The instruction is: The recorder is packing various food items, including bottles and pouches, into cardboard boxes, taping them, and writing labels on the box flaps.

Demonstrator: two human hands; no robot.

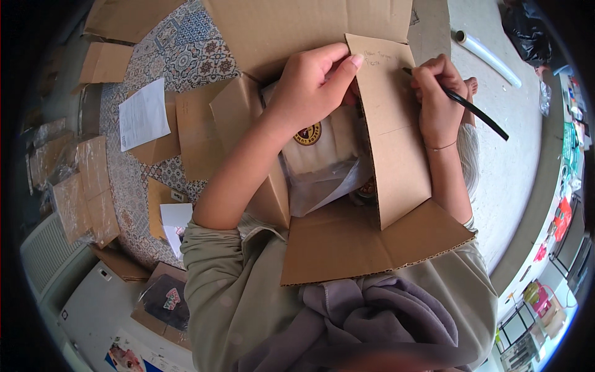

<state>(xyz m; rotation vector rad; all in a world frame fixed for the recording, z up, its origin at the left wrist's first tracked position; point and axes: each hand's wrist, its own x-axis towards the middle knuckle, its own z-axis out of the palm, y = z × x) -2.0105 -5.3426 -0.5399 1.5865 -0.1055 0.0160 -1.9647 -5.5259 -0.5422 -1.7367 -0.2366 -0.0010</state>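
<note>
My left hand (320, 83) grips the edge of a flap (395, 153) of an open cardboard box (260, 172), thumb on top. In my right hand (439, 100) is a black pen (479, 114), its tip end close to the flap's upper part. Handwriting and a short drawn line mark the flap. Inside the box lies a clear plastic pack of pale, roll-shaped items (320, 153) with a round yellow and dark sticker, partly hidden by my left hand and forearm. Another flap (372, 242) folds out towards my chest.
Cardboard boxes and a printed sheet (144, 116) lie on the patterned floor at left. Plastic-wrapped cartons (86, 186) stand farther left, near a white appliance (97, 307). A roll of clear plastic film (488, 58) and a black plastic bag (525, 32) are at upper right.
</note>
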